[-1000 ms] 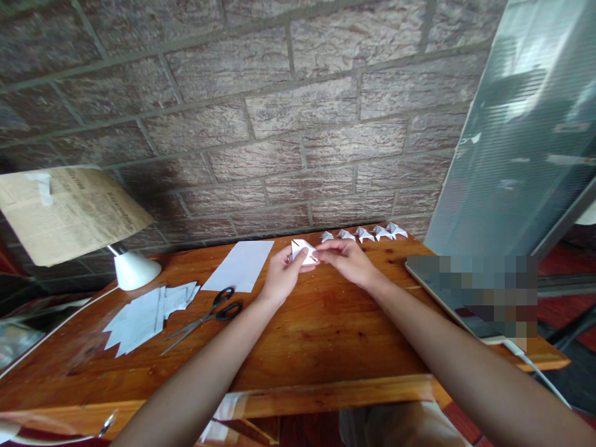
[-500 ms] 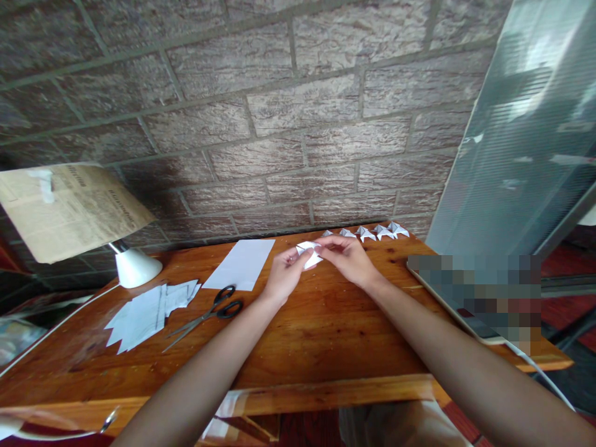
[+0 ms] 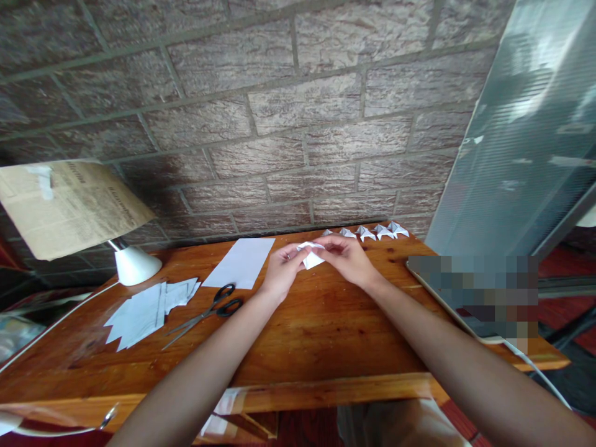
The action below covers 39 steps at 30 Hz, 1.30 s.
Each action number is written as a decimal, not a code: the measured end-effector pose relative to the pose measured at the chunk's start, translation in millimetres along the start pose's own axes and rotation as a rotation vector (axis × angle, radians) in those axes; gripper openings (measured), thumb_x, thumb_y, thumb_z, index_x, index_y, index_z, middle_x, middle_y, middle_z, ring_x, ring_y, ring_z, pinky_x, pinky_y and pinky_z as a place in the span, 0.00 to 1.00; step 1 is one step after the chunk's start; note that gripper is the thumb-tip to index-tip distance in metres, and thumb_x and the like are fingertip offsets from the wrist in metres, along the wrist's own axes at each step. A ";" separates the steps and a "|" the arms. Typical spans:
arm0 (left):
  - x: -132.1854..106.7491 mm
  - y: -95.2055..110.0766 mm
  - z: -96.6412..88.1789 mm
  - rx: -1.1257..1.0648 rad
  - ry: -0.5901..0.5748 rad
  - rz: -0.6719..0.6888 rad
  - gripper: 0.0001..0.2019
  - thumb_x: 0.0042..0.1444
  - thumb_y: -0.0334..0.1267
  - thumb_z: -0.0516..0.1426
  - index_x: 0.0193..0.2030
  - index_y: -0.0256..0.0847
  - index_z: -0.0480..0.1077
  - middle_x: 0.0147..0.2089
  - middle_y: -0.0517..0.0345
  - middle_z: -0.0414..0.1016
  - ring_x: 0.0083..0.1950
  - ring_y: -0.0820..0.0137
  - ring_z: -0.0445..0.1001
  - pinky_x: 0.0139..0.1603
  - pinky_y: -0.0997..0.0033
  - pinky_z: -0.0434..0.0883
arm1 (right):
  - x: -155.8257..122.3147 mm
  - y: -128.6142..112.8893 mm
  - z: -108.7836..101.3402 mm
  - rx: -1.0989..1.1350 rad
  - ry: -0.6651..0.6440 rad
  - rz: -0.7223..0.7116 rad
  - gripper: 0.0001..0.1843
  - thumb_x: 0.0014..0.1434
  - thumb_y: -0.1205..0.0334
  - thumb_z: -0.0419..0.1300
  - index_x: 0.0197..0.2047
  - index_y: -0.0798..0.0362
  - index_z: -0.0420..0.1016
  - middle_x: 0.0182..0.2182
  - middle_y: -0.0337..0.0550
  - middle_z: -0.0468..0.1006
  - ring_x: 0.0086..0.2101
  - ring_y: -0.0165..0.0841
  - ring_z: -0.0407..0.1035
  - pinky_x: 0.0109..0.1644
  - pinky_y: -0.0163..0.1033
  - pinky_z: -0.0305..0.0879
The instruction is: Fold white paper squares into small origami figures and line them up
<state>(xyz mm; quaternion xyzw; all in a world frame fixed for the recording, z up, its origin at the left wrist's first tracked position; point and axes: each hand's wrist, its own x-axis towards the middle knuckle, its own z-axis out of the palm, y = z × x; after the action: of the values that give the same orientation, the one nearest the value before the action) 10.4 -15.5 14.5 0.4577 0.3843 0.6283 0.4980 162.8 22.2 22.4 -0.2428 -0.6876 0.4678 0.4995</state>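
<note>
Over the middle of the wooden table [image 3: 316, 335], a small piece of folded white paper [image 3: 313, 260] is held between my two hands. My left hand [image 3: 282, 271] pinches its left side, thumb on the near face. On the other side my right hand [image 3: 345, 256] grips it with thumb and fingers. Fingertips behind the paper are partly hidden. Just beyond my right hand, several folded white paper pieces [image 3: 365, 233] stand in a row along the wall.
Left of my hands lie a blank white sheet [image 3: 242, 262], black-handled scissors [image 3: 205, 315] and a stack of cut paper pieces [image 3: 142, 316]. A lamp [image 3: 135, 265] with a paper shade stands at the left. On the right rests a flat device [image 3: 459, 316] with a blurred screen and white cable.
The folded paper has turned slightly between my fingers, and its lower point now faces more toward me. Both thumbs have shifted a little on it. Other things stay in place.
</note>
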 end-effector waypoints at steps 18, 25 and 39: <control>0.8 -0.6 -0.4 -0.097 -0.062 -0.053 0.16 0.41 0.45 0.69 0.33 0.37 0.78 0.36 0.52 0.80 0.39 0.68 0.76 0.47 0.66 0.72 | -2.6 -13.9 -18.0 -0.540 -0.174 -0.347 0.12 0.61 0.57 0.57 0.39 0.51 0.81 0.31 0.44 0.79 0.30 0.33 0.70 0.38 0.39 0.65; 2.6 4.4 -2.4 -0.096 -0.023 -0.075 0.19 0.43 0.50 0.68 0.33 0.36 0.77 0.35 0.52 0.80 0.37 0.68 0.77 0.46 0.65 0.71 | -3.7 -8.7 -18.7 -0.555 -0.202 -0.322 0.15 0.61 0.56 0.56 0.47 0.49 0.80 0.36 0.43 0.82 0.31 0.32 0.72 0.39 0.38 0.66; 4.1 4.5 -4.3 -0.147 -0.025 -0.006 0.12 0.42 0.40 0.69 0.32 0.37 0.79 0.36 0.55 0.80 0.38 0.72 0.76 0.45 0.70 0.71 | -0.6 -4.4 -6.6 -0.021 -0.072 0.029 0.16 0.54 0.48 0.64 0.38 0.51 0.83 0.35 0.42 0.82 0.33 0.32 0.71 0.39 0.38 0.68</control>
<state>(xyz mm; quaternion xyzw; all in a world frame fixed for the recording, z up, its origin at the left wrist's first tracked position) 4.7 -12.5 18.3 0.4264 0.3322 0.6475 0.5371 169.6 22.4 26.5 -0.2410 -0.7061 0.4764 0.4651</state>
